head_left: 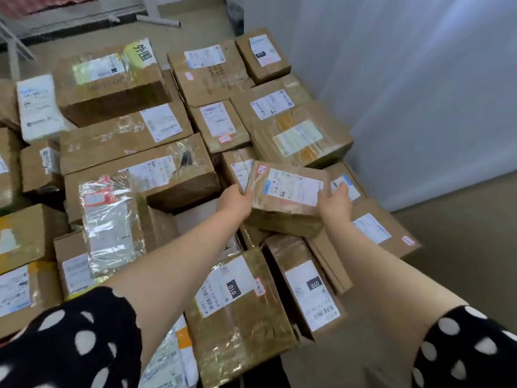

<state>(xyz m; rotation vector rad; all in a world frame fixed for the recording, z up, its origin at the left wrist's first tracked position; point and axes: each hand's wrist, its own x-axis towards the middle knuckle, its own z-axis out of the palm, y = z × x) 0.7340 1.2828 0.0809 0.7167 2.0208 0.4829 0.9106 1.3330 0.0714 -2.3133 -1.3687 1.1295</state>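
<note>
Floor of parcels [134, 169], small box [288, 196] gripped crosswise, label up, both hands [236, 201]

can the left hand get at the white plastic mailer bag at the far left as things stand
Probably not yet. The left hand grips the small brown cardboard box together with the right hand, and the white plastic mailer bag lies well off to its left. Nothing lies on the bag.

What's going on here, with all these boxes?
A person in polka-dot sleeves holds a small taped parcel by its two ends, the left hand on one end and the right hand on the other. The parcel is tilted above a spread of labelled boxes beside a white wall.
</note>
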